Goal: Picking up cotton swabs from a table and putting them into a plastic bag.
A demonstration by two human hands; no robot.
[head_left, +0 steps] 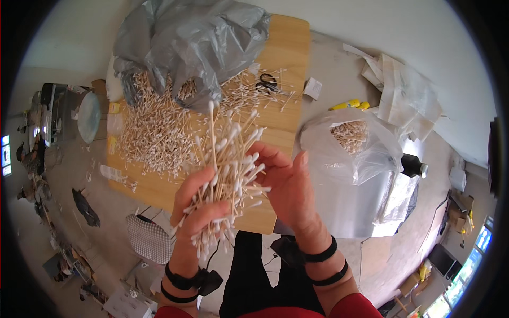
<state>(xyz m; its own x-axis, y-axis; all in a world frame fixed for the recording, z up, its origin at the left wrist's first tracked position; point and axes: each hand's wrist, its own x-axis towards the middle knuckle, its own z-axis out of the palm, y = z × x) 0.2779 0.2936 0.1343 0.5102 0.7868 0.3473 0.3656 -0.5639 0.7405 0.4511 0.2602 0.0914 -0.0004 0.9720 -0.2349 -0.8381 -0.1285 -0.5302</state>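
The light brown wooden table [290, 47] is the biggest thing here. On its far side lies a crumpled grey plastic bag [191, 37]; to the right of the table is a transparent plastic bag [384, 151] with swabs inside. A loose pile of white-tipped wooden cotton swabs [154, 135] covers the table's left part. Above the table's near part, the left hand [188, 195] grips a thick bundle of the same swabs [228, 153]. The right hand [292, 193], open, is beside this bundle; I cannot tell if its fingers touch. Black-handled scissors [266, 82] lie near the table's right edge.
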